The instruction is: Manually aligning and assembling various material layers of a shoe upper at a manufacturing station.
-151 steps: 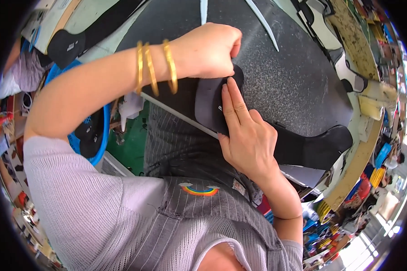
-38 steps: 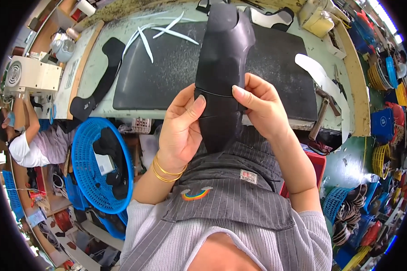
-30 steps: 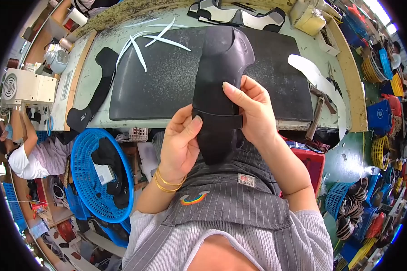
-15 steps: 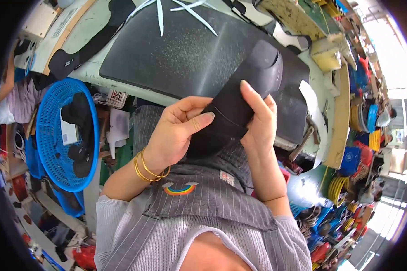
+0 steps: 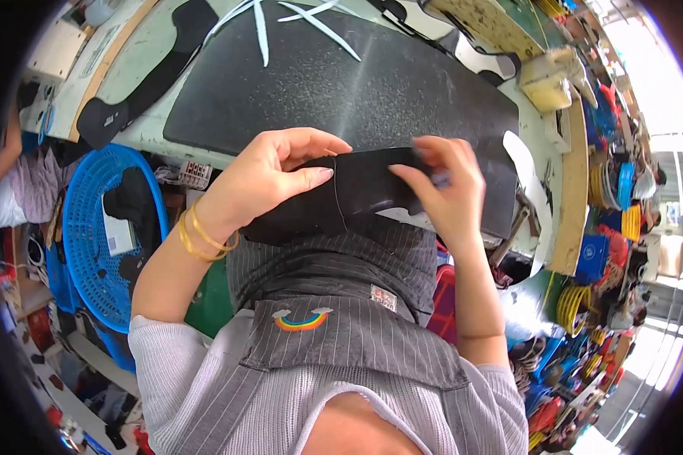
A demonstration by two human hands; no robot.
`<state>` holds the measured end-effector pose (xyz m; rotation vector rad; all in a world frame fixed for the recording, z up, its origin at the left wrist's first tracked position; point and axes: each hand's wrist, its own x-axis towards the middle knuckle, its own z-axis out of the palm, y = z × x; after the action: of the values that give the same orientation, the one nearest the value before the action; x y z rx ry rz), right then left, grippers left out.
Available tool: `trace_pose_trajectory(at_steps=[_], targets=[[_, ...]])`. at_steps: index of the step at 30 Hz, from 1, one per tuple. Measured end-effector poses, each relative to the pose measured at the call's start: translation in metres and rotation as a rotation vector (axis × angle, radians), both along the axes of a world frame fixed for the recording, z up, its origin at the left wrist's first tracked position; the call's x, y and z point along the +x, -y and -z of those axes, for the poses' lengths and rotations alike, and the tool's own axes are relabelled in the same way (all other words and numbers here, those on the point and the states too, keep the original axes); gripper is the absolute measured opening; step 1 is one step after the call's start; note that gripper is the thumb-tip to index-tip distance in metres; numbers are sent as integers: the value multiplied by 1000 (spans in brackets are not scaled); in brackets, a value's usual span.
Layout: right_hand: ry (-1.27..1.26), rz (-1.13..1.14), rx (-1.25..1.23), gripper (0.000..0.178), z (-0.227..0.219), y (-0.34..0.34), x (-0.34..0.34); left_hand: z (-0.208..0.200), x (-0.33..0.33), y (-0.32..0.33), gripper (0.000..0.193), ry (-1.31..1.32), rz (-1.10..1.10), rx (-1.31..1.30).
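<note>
In front of my apron I hold a black, flexible, band-like piece (image 5: 372, 182) with a thin cross line near its middle. My left hand (image 5: 269, 171), with two gold bangles at the wrist, pinches its upper edge, thumb in front and fingers partly hidden behind. At the other end, the thumb of my right hand (image 5: 451, 189) lies against the piece while the fingers, slightly blurred, curl at its upper edge. Just beyond both hands lies a dark work board (image 5: 303, 98) dusted with pale specks.
White strips (image 5: 326, 34) lie across the board's far edge. A curved black piece (image 5: 148, 91) rests on the table at left. Below it stands a blue basket (image 5: 68, 220) holding black pieces. To the right are a hammer (image 5: 512, 227) and a white curved strip (image 5: 520, 167). Another person's arm shows far left.
The black piece has swung from a slant pointing away to lying nearly crosswise. My left hand has moved left and up, and my right hand has shifted slightly right to its other end.
</note>
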<state>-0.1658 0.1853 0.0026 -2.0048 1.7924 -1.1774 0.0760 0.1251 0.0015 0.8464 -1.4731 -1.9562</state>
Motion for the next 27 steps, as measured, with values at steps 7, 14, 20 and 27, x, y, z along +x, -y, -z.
trace_pose_trajectory(at_steps=[7,14,20,27], targets=[[62,-24,181,29,36,4,7,36,-39,12,39,463,32,-594],[-244,-310,-338,23,54,-20,5,52,-47,-1,43,398,-191,-823],[-360,-330,-433,24,58,-23,8,45,-51,0,36,430,-161,-985],[40,-267,-132,16,51,-25,3,49,-49,-2,22,439,-145,-1034]])
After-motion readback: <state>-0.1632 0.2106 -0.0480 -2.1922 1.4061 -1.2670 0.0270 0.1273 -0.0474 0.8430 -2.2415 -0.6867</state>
